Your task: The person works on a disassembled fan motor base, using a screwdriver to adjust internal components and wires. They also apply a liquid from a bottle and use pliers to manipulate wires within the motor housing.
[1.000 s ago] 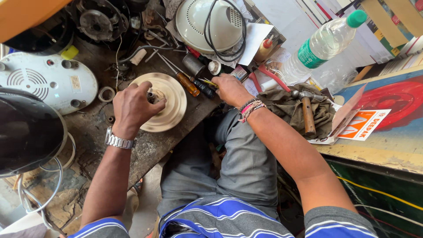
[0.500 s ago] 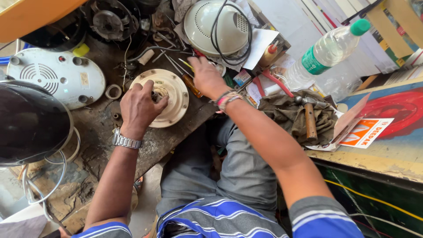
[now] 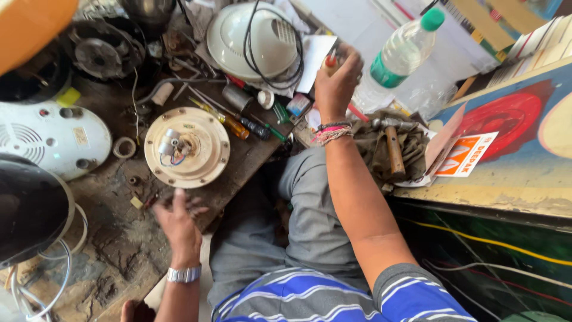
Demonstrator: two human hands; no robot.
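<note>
A round cream fan motor housing [image 3: 187, 147] with a small capacitor and coloured wires at its centre lies on the worn wooden bench. My left hand [image 3: 179, 223] hovers just below it near the bench edge, blurred, fingers spread, holding nothing. My right hand [image 3: 336, 83] is raised farther back, shut on a small tool with an orange handle [image 3: 329, 61], beside a white paper. Screwdrivers [image 3: 241, 122] lie between the housing and my right hand.
A white fan cover wrapped in black cable [image 3: 253, 39] sits at the back. A clear water bottle [image 3: 402, 53] lies to the right. A hammer [image 3: 393, 146] rests on a rag. A white vented cover [image 3: 50, 140] and black dome [image 3: 27, 209] are on the left.
My left hand has come off the motor housing and pulled back toward me. My right hand left the screwdrivers, moved back and right, and now grips an orange-handled tool.
</note>
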